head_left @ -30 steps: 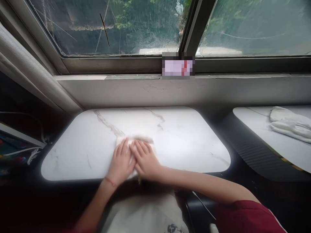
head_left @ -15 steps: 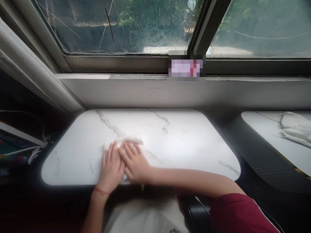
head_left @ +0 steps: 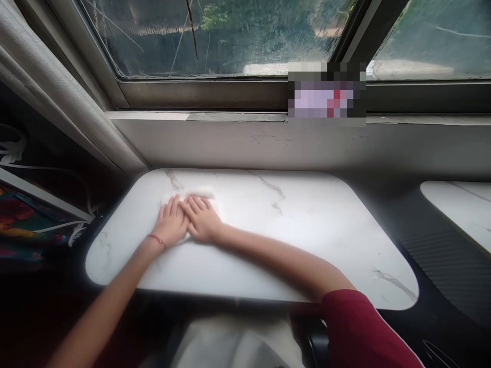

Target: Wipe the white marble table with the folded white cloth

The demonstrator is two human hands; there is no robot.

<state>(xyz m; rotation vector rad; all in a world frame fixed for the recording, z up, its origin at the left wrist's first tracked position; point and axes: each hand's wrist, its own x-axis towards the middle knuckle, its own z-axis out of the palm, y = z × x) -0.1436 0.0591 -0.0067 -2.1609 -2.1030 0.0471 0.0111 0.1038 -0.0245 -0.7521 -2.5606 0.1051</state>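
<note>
A white cloth lies on the white marble-patterned tabletop, left of its middle. My left hand rests flat on the cloth, fingers stretched toward the window; a thin red string circles its wrist. Beside it, my right hand is also laid flat, fingers stretched out, its edge overlapping the left hand. Both palms press down on the cloth, which shows mainly beyond the fingertips and at the right. The part under the palms is hidden.
A window and its sill run behind the table. A pale curtain hangs at the left, near cables and a colourful cloth. Another white tabletop stands at the right, across a dark gap.
Both hands have slid the cloth farther across the tabletop, toward the window and the left. The view has shifted left, leaving the white cloth on the other table out of frame.
</note>
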